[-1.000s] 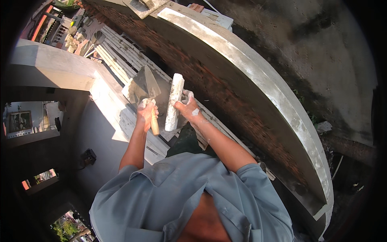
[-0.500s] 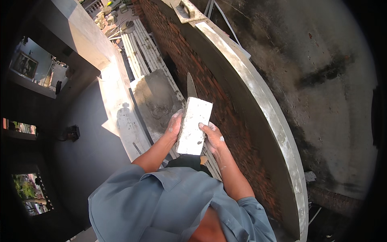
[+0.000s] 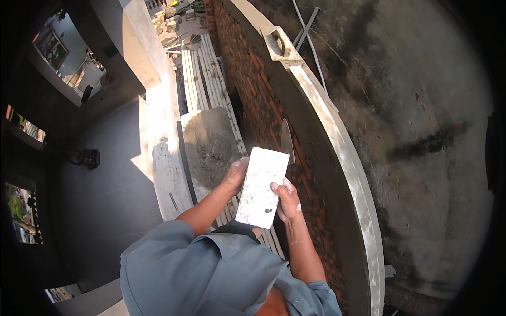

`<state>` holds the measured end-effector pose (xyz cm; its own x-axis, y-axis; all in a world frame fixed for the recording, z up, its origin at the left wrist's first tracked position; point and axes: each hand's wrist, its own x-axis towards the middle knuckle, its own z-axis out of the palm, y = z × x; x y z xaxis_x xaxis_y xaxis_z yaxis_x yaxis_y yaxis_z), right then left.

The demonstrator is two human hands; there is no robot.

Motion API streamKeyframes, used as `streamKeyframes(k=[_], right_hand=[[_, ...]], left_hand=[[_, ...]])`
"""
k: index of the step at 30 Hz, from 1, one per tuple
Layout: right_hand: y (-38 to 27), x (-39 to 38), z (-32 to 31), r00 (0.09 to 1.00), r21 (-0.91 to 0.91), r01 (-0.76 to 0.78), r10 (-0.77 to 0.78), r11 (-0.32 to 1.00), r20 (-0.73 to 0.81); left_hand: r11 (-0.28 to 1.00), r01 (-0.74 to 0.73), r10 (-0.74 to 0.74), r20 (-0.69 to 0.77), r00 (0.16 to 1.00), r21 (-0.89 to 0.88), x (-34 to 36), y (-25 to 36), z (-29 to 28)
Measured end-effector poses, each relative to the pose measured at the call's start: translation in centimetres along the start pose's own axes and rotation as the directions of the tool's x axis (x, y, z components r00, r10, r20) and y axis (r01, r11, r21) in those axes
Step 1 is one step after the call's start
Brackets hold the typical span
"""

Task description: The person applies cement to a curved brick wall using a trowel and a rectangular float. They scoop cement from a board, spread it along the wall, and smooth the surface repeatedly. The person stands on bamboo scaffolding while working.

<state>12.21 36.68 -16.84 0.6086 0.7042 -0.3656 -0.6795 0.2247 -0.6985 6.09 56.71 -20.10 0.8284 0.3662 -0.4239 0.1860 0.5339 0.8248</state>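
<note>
A white rectangular block (image 3: 259, 184), speckled with grey mortar, is held up in front of me between both hands. My left hand (image 3: 236, 175) is closed along its left edge, most of the fingers hidden behind it. My right hand (image 3: 288, 201) grips the right edge, with the thumb lying on the white face. From behind the upper right corner sticks a pointed trowel blade (image 3: 286, 145). The trowel's handle is out of sight, so I cannot tell which hand bears it.
To my right curves a low brick wall (image 3: 263, 97) with a pale, partly plastered top (image 3: 345, 158). A hand float (image 3: 272, 48) rests on that top. Left of the wall, a mortar-covered board (image 3: 208, 139) lies over long pale poles (image 3: 196, 79). A bucket (image 3: 193, 41) stands farther off.
The trowel blade has shifted from above the block to its upper right corner. In the picture, the block and hands sit slightly lower, and the whole view has turned.
</note>
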Motion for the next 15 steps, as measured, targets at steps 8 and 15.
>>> streamKeyframes(k=[8, 15], right_hand=[[1.7, 5.0, 2.7, 0.985, -0.330, 0.044, -0.097, 0.943, -0.145], [1.8, 7.2, 3.8, 0.980, -0.492, 0.144, -0.193, 0.858, -0.049]], left_hand=[[0.402, -0.395, 0.458, 0.192, 0.868, 0.826, -5.1, 2.6, -3.1], [0.502, -0.320, 0.463, 0.062, 0.884, 0.804, -4.2, 1.3, -1.5]])
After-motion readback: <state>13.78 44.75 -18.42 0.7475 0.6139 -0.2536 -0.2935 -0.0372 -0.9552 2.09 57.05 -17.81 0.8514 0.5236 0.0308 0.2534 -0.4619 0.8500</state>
